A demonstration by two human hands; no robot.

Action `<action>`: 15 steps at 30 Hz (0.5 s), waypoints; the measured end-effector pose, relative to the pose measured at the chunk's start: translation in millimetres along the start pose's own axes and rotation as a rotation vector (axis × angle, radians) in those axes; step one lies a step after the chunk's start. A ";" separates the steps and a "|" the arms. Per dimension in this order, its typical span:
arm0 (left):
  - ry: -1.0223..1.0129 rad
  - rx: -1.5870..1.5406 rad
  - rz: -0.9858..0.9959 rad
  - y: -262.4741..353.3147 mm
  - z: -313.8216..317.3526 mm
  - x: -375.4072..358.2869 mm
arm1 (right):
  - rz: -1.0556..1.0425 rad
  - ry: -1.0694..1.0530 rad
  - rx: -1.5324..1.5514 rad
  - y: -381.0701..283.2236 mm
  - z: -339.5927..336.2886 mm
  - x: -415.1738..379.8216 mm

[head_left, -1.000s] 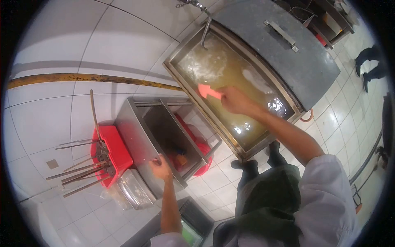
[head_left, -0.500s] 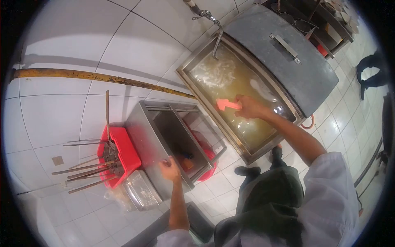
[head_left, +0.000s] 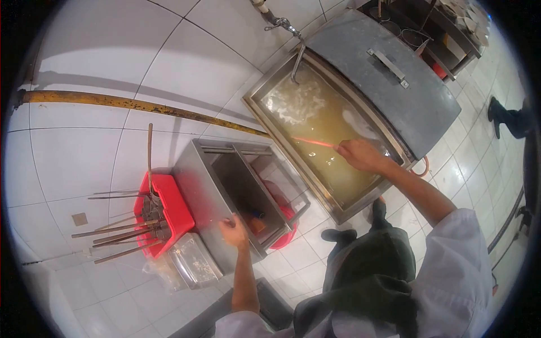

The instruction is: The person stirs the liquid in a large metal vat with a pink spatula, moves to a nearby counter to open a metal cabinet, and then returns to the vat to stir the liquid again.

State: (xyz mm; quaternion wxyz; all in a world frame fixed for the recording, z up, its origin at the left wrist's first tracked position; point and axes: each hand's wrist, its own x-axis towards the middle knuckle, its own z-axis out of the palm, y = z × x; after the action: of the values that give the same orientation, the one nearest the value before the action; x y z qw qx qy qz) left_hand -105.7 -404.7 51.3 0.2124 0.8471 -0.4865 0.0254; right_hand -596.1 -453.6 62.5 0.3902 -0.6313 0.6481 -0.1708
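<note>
I have the right hand (head_left: 360, 156) closed on one end of a slim coral-pink tool (head_left: 316, 142), held out over a rectangular steel tub (head_left: 339, 214). From the head view the tool is almost edge-on to me, so it reads as a thin, bright strip, running from the fingers toward the wall-side rim. Its colour looks even along the length, and its broad face is hidden at this angle. I can't tell whether the tip touches the liquid (head_left: 321, 174) below, which is cloudy yellow with pale swirls under the tap (head_left: 287, 25) and a few sharp glints. A grey cover (head_left: 349, 53) with a bar handle lies along the tub's other long side.

The left hand (head_left: 234, 231) is well apart from the right, fingers half curled above the side of a steel unit (head_left: 203, 186); I can't tell whether it touches the metal or is closed on anything. A small orange-brown thing (head_left: 256, 226) sits inside that unit. Just beside it, a red bin (head_left: 181, 207) holds a cluster of long thin handles (head_left: 115, 235), and a yellow pipe (head_left: 141, 105), worn dark in patches, runs along the tiled wall. Any markings on the tool or cover are too small or blurred for me to read
</note>
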 end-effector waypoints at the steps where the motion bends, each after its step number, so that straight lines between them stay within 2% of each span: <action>1: 0.000 -0.009 0.000 0.6 -0.1 -0.1 | -0.002 0.032 0.018 -0.3 2.1 2.6; 6: -0.005 0.008 0.005 4.8 -2.3 0.0 | -0.063 0.150 0.148 -13.0 15.5 26.3; 9: -0.003 -0.018 0.015 7.7 -4.5 -1.3 | -0.185 0.193 0.194 -20.5 29.5 58.1; 12: -0.006 -0.023 0.008 5.9 -3.3 -0.1 | -0.149 0.037 0.099 -45.3 30.3 79.5; 15: 0.015 -0.025 0.000 8.7 -3.5 -0.4 | -0.172 0.094 0.068 -54.2 33.3 107.7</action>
State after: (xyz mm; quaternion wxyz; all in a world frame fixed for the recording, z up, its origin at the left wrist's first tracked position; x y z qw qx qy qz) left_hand -112.6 -406.8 57.4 0.2265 0.8443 -0.4849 0.0255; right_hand -524.1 -555.0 48.7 0.3645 -0.6624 0.6028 -0.2550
